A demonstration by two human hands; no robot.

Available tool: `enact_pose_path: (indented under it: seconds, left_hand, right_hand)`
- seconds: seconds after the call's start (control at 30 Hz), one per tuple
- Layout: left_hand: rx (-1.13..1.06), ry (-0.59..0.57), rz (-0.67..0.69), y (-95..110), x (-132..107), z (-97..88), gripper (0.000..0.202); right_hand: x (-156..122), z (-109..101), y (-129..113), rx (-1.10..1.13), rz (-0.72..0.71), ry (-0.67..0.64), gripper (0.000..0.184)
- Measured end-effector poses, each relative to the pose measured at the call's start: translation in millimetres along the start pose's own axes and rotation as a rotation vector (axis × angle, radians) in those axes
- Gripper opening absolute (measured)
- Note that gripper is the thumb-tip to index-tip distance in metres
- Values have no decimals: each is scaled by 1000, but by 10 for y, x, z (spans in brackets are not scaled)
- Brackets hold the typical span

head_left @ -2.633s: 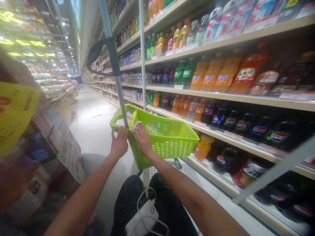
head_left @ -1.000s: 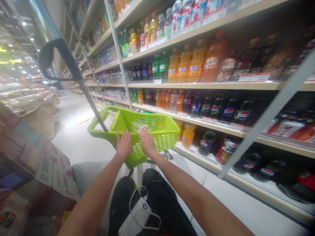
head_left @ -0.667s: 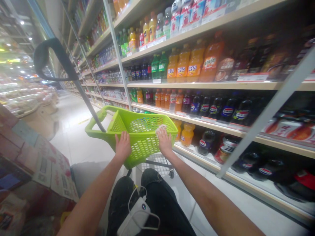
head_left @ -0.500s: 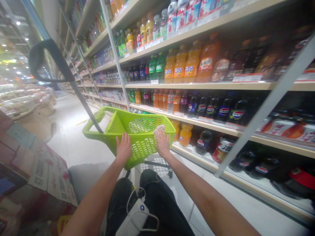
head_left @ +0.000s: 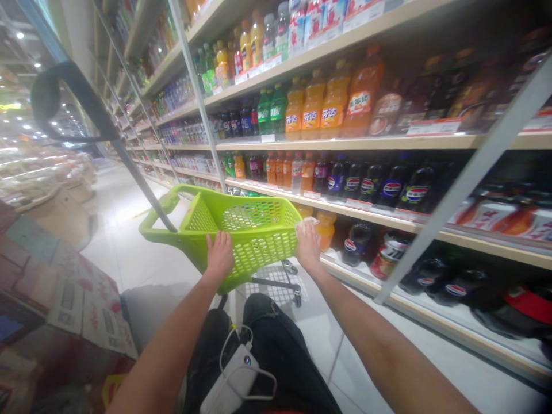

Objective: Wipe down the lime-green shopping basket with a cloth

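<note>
Stacked printed cartons (head_left: pixel 86 305) are standing at the far left of the aisle. A black loop handle (head_left: pixel 47 92) is rising on a grey pole from a lime-green plastic shopping basket (head_left: pixel 259 253), which is standing on a wheeled wire base (head_left: pixel 276 293) directly ahead of the person. The left hand (head_left: pixel 219 256) is resting on the basket's near rim, with its fingers extended, slightly spread and not clenched. Below the basket, a white power bank (head_left: pixel 235 379) is lying against dark trousers (head_left: pixel 276 339). The right hand (head_left: pixel 307 244) is resting at the basket's right corner, with its fingers lying over a crumpled white item (head_left: pixel 305 225); whether they are grasping it cannot be determined. Farther right, wooden-edged shelves (head_left: pixel 345 142) are displaying orange soft-drink bottles (head_left: pixel 313 109) and Pepsi bottles (head_left: pixel 416 192).
</note>
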State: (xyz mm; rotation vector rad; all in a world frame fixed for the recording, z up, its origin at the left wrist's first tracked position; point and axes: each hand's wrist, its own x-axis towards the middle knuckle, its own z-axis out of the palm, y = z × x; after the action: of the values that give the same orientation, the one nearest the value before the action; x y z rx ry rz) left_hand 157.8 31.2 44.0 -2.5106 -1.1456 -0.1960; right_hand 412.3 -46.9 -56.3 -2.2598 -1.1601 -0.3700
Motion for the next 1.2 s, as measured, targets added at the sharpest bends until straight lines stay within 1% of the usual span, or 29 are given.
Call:
enact_pose_path:
  seconds: [0.07, 0.1, 0.23, 0.3, 0.37, 0.47, 0.53, 0.63, 0.7, 0.77, 0.83, 0.87, 0.93, 1.0, 1.07, 1.13, 1.2]
  left_hand:
    - [-12, -16, 14, 45, 30, 9, 65]
    - [-18, -33, 21, 70, 39, 19, 65]
    - [-22, -92, 23, 138, 38, 61, 67]
    - [-16, -94, 32, 142, 25, 67, 67]
    - [-11, -89, 48, 120, 9, 62, 68]
    - [-5, -51, 51, 27, -23, 43, 69]
    - [3, 6, 12, -81, -55, 31, 69]
    - [19, 92, -85, -272, -128, 32, 67]
    - [32, 117, -112, -378, -189, 49, 65]
    - [42, 115, -97, -447, -247, 71, 63]
    - [50, 103, -70, -479, -292, 90, 63]
    - [52, 99, -60, -486, -308, 98, 62]
    - [54, 97, -45, -491, -333, 109, 63]
    - [51, 100, -31, -490, -355, 125, 63]
    - [46, 106, -8, -483, -378, 152, 62]
    - [39, 109, 7, -466, -395, 187, 61]
    - [28, 118, 10, -439, -397, 215, 61]
  right_hand:
    - [4, -9, 20, 8, 37, 10, 55]
    - [-4, -4, -12, 18, 24, 13, 55]
    - [-87, 76, -313, 100, -147, 26, 56]
    - [-142, 124, -476, 156, -241, 31, 57]
    - [-189, 152, -602, 205, -289, 35, 56]
    - [-225, 134, -738, 258, -283, 60, 55]
    - [-229, 90, -851, 286, -312, 96, 55]
    - [-235, 38, -1135, 326, -456, 153, 53]
    - [-263, 56, -1376, 345, -559, 165, 52]
    - [-327, 133, -1588, 346, -652, 132, 50]
    - [-434, 262, -1704, 330, -731, 57, 48]
    - [-501, 338, -1714, 315, -754, 11, 47]
    - [-647, 496, -1646, 274, -758, -86, 46]
    - [-779, 622, -1506, 226, -719, -180, 45]
    - [-857, 677, -1369, 193, -675, -241, 44]
    - [-855, 636, -1300, 202, -657, -231, 44]
    - [-775, 510, -1323, 257, -666, -138, 46]
